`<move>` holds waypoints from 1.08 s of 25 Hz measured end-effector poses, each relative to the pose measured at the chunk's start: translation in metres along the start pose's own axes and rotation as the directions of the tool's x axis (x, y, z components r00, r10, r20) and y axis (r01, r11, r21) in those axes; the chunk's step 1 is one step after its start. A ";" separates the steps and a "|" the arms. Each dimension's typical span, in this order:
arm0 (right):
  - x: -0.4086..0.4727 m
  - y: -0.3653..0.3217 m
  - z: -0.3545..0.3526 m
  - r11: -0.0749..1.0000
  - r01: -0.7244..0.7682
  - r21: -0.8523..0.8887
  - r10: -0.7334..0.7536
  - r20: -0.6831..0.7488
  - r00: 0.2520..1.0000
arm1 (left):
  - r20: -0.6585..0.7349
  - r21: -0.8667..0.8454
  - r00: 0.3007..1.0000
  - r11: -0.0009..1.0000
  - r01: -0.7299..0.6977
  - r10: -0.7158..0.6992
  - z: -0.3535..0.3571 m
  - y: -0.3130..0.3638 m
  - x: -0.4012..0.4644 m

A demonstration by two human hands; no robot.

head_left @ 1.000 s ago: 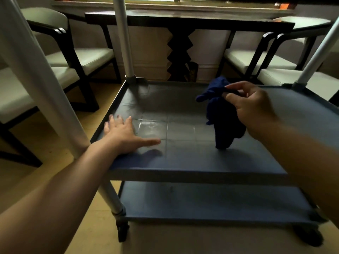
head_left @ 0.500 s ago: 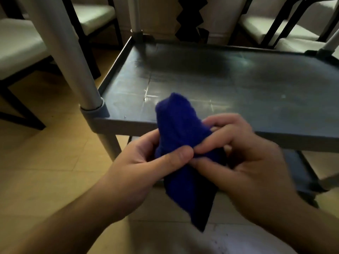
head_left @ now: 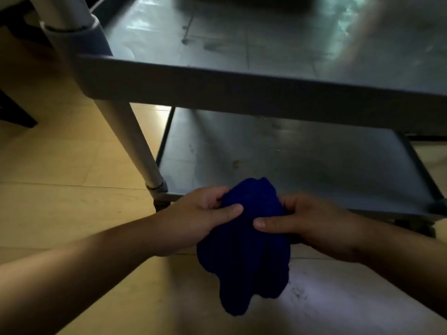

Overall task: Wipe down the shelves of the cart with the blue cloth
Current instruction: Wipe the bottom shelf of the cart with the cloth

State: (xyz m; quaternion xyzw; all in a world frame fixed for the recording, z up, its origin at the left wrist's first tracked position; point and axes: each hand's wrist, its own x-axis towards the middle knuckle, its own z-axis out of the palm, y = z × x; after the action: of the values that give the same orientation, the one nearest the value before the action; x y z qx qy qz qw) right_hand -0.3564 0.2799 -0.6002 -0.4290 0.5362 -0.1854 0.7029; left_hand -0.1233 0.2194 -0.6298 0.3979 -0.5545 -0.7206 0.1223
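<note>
In front of the cart's near edge, low over the floor, the blue cloth is held bunched between both hands. Its upper part rises in a rounded lump between the knuckles, and the rest hangs down in loose folds below the wrists, clear of the floor and not touching either shelf.

The left hand grips the cloth from its own side, thumb laid flat across the front of the fabric and the fingers curled behind it. The right hand does the same from the other side, its thumb pressed onto the front of the cloth and pointing towards the left thumb, the two thumb tips near each other but apart. Both hands are closed firmly on the fabric; both forearms are bare.

Just beyond the hands lies the bottom shelf of the cart, a dark grey tray with a raised rim, its surface showing dull smears and a few small specks. Above it, the middle shelf crosses the view, its thick front lip in shadow and its top catching pale reflections. A light metal post runs down at the left corner through both shelves, ending in a collar at the lower one. The floor around the cart is pale wood-look flooring.
</note>
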 end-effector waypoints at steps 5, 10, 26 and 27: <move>0.020 0.034 -0.019 0.992 0.122 0.019 -0.118 -0.132 0.984 | 0.097 0.009 0.985 0.990 0.144 -0.144 0.001 -0.017 0.043; 0.042 0.045 -0.042 0.980 0.163 0.115 -0.151 -0.107 0.983 | 0.210 0.171 0.960 0.974 0.149 -0.184 -0.024 -0.015 0.072; 0.221 0.029 -0.125 0.802 -0.196 -0.565 -0.334 -0.696 0.636 | -0.534 0.642 0.815 0.734 0.219 0.224 -0.099 -0.033 0.186; 0.224 0.033 -0.115 0.725 -0.163 -0.669 -0.440 -0.632 0.638 | -0.493 0.753 0.828 0.608 0.251 0.268 -0.103 -0.043 0.182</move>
State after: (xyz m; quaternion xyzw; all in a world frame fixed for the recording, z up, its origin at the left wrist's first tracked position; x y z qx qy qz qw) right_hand -0.3881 0.0901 -0.7663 -0.5772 0.7694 -0.1980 0.1889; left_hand -0.1575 0.0499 -0.7544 0.6000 -0.7548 -0.2480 0.0941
